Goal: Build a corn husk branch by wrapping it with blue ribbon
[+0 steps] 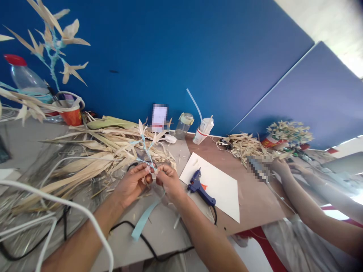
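My left hand (133,185) is closed, its fingers pinching the lower end of a small corn-husk flower branch (146,149). Pale husk petals top the branch, and its stem is wrapped in light-blue tape. Close beside it, my right hand (170,182) is closed too, thumb and fingers pinching at the stem's base. A loose light-blue tape strip (144,221) hangs from under the right hand down over the table. The exact pinch point is partly hidden by the fingers.
Dried corn husks (93,162) pile up left. A blue glue gun (202,190) lies on a white board (227,189) at right. Behind stand a jar (183,126) and paper cup (200,135). A white cable (93,223) arcs front left. Another person's hand (280,166) works far right.
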Demonstrator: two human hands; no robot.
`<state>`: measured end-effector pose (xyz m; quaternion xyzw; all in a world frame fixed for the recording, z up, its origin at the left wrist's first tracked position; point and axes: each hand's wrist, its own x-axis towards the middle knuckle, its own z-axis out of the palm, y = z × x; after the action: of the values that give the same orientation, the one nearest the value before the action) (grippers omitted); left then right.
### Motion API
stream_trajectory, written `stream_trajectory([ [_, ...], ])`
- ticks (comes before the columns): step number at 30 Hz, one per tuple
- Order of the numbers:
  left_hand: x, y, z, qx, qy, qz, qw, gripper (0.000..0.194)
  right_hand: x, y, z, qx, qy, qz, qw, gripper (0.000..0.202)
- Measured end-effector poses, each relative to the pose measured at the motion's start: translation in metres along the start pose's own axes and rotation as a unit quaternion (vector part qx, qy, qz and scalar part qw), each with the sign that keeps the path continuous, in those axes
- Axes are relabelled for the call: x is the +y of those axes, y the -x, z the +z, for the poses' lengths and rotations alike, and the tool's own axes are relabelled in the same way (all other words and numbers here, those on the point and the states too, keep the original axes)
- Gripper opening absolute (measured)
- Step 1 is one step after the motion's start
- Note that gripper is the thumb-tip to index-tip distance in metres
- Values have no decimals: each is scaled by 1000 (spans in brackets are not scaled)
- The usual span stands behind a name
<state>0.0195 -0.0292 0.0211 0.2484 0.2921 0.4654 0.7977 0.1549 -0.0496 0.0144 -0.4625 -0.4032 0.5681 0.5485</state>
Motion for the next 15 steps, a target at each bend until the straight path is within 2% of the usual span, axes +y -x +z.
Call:
stream_trajectory([
  [6, -1, 0, 2, 2, -7, 31, 999, 20, 5, -4, -1, -11, -118, 47, 992, 23],
  [15, 0, 0, 0, -5, 17, 14, 1000, 17, -3, 2, 1, -52, -130, 106, 984, 23],
])
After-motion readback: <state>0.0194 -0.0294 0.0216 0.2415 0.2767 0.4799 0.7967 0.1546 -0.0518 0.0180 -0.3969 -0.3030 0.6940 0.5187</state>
